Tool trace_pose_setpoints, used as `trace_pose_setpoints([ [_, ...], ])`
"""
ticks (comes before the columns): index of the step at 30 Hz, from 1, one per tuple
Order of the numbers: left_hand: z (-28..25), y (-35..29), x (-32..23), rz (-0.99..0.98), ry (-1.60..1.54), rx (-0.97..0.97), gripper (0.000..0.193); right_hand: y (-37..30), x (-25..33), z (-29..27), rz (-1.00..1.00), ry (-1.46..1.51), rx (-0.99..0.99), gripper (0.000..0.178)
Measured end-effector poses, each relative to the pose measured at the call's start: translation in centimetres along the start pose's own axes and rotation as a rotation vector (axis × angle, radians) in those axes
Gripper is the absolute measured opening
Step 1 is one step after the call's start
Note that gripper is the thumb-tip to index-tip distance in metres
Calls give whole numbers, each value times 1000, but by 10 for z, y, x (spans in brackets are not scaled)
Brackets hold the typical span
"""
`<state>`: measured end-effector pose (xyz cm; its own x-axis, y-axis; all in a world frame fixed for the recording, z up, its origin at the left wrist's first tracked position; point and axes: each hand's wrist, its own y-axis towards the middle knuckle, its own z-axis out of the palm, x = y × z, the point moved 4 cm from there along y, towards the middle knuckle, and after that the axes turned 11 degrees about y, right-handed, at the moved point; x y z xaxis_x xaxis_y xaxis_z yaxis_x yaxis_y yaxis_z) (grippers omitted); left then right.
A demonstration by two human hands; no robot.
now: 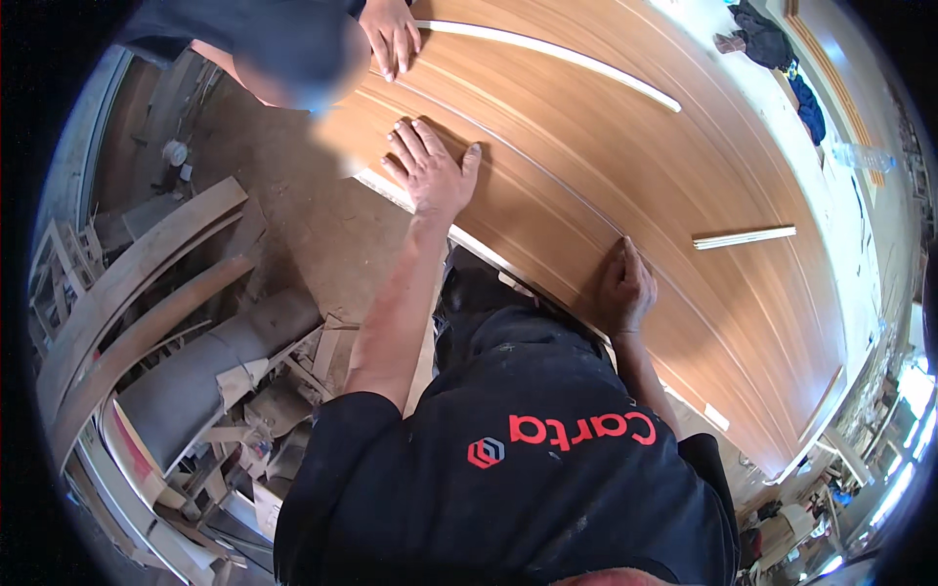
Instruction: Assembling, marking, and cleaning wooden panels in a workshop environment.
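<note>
Left hand (430,181) spread wide, palm down, gripping nothing | right hand (628,293) half-curled, fingertip by the pale line (547,172); can't tell whether it grips anything | wood panel (537,220) under both | looks like steadying; next probably calls for even pressure | clear bottle (864,156) far right of right hand, contents unclear

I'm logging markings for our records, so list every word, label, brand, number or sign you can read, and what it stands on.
Black shirt: one red word, upside down in this view, which I won't copy, beside a red-and-grey hexagon emblem.
Clear bottle: any print is too small to read.
Wooden panel: none visible.
</note>
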<state>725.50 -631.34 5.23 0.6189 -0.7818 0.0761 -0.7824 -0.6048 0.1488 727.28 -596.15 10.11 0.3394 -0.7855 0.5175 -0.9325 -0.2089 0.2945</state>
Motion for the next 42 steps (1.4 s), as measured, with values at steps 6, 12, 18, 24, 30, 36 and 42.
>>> trace_pose_setpoints([
  [6, -9, -13, -21, -71, -49, 14, 104, -2, 14, 1, -413, 118, 393, 32],
  [12, -14, -11, -22, -89, -119, 51, 104, -4, 13, 2, -473, 296, 292, 35],
  [18, -13, -14, -20, -89, -90, 3, 107, -6, 14, 2, -477, 255, 348, 36],
  [24, -11, -10, -22, -87, -96, -41, 115, -4, 8, 3, -464, 299, 373, 36],
  [30, -20, -7, -28, -22, 115, -88, 114, -9, -2, 4, -401, 341, 420, 36],
  [36, -14, -4, -28, -34, 73, -165, 112, -34, -53, -52, -257, 161, 289, 37],
  [42, 1, 0, -17, -89, 107, -61, 116, -55, -92, -110, -111, -44, -17, 39],
])
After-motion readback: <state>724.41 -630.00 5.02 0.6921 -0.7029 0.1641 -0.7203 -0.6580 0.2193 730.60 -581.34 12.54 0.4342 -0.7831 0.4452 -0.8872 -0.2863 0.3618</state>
